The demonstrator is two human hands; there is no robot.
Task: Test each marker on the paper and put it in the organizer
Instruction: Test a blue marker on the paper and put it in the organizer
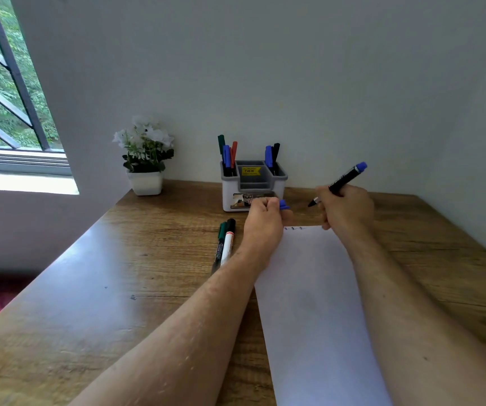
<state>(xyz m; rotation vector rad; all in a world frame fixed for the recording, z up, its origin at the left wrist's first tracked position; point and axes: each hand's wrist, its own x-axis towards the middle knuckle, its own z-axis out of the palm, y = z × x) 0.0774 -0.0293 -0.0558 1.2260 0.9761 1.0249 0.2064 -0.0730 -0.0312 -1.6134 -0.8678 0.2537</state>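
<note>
Right hand (344, 205) grips uncapped marker (342, 180) above paper (315, 303); left hand (263, 218) pinches its blue cap (283, 204).

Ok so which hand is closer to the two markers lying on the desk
Left. The left hand, gripping a blue cap, is just right of the two markers on the desk. The right hand, holding the uncapped marker, is farther right, beyond the paper.
</note>
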